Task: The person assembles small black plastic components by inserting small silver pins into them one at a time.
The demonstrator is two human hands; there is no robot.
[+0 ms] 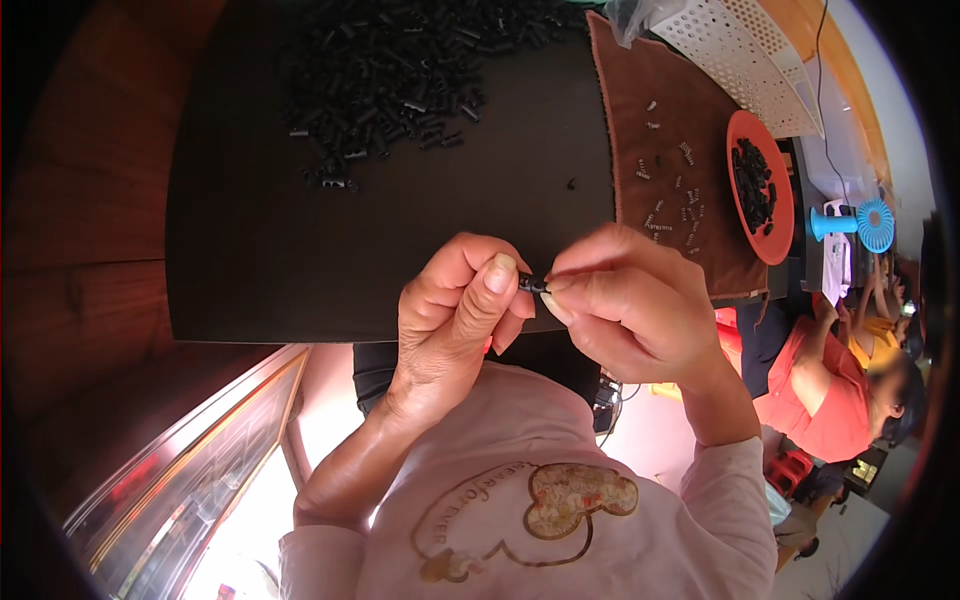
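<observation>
Close to the table's near edge, both my hands meet at a small black plastic tube (532, 285). My left hand (455, 305) is closed, pinching the tube's left part between thumb and fingers. Thumb and forefinger of my right hand (640, 300) press together at its right end. Whether they also hold a smaller piece there is hidden. A large heap of similar black tubes (390, 80) lies at the far side of the table. To the right, small metal springs (690, 200) are scattered on a brown cloth (640, 100).
An orange plate (738, 125) holding small black parts stands at the cloth's right edge. Behind it are a white perforated basket (730, 50) and a blue fan (874, 225). A tiny black piece (571, 184) lies on the dark table (480, 210). Other people sit at right.
</observation>
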